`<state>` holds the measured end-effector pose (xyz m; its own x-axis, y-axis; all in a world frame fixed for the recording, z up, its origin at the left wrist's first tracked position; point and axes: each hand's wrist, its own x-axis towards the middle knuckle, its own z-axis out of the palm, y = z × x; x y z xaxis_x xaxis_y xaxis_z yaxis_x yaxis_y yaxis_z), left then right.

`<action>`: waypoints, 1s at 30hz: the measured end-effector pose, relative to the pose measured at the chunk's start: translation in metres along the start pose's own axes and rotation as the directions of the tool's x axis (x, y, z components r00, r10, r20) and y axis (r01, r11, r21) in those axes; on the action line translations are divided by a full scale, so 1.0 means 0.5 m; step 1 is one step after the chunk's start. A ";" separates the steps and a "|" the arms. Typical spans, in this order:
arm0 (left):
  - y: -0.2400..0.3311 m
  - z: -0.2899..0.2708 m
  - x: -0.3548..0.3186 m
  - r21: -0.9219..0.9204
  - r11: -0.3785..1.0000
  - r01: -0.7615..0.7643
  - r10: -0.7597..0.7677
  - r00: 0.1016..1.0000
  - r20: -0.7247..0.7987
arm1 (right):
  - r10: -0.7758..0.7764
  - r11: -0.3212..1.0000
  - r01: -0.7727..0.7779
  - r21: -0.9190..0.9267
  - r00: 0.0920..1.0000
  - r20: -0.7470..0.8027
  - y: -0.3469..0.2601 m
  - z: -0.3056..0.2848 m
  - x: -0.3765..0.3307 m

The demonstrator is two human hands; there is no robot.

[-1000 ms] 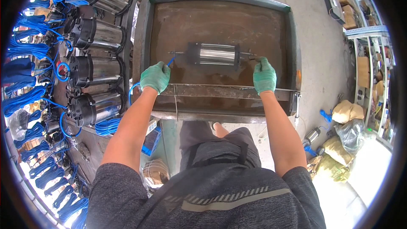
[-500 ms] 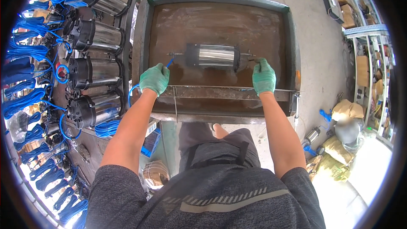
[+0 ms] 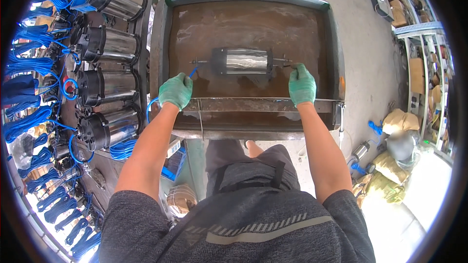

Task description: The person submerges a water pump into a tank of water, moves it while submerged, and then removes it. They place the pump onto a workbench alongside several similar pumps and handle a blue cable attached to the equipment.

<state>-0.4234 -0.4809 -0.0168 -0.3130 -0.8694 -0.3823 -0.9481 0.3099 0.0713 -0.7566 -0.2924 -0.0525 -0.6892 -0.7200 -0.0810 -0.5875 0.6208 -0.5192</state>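
A rusty water tank [image 3: 161, 58] fills the upper centre of the frame. Down the left side lies a row of steel pumps [image 3: 105, 44] with blue cable coils [image 3: 29, 63]. Mid-tank, a shiny cylindrical motor [image 3: 242, 61] lies sunk in the water. The left hand [image 3: 176, 91], gloved green, is clenched around its blue cable [image 3: 193, 72]. The right hand [image 3: 302, 85] touches the motor's right-end rod [image 3: 282, 60]; whether it grasps cannot be told.

Left fingers [image 3: 181, 84] curled from view
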 end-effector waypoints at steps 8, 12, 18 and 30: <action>0.001 -0.005 -0.002 0.004 1.000 0.003 -0.003 1.000 0.008 | 0.007 1.000 -0.007 0.003 1.000 0.012 -0.004 -0.003 -0.001; 0.009 -0.009 -0.001 0.022 1.000 0.001 -0.001 1.000 0.003 | 0.043 0.999 -0.043 0.002 0.999 0.029 -0.009 -0.010 -0.003; 0.002 0.006 -0.003 0.018 1.000 -0.007 0.007 1.000 -0.025 | 0.025 1.000 -0.025 -0.009 0.999 -0.035 -0.003 0.000 -0.002; -0.002 0.022 0.004 0.034 0.999 -0.025 0.028 0.995 -0.093 | 0.030 0.999 -0.030 0.020 1.000 0.007 -0.005 -0.010 -0.002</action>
<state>-0.4226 -0.4789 -0.0277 -0.3430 -0.8927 -0.2924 -0.9376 0.3442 0.0492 -0.7566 -0.2916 -0.0468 -0.7034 -0.7034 -0.1027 -0.5580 0.6359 -0.5332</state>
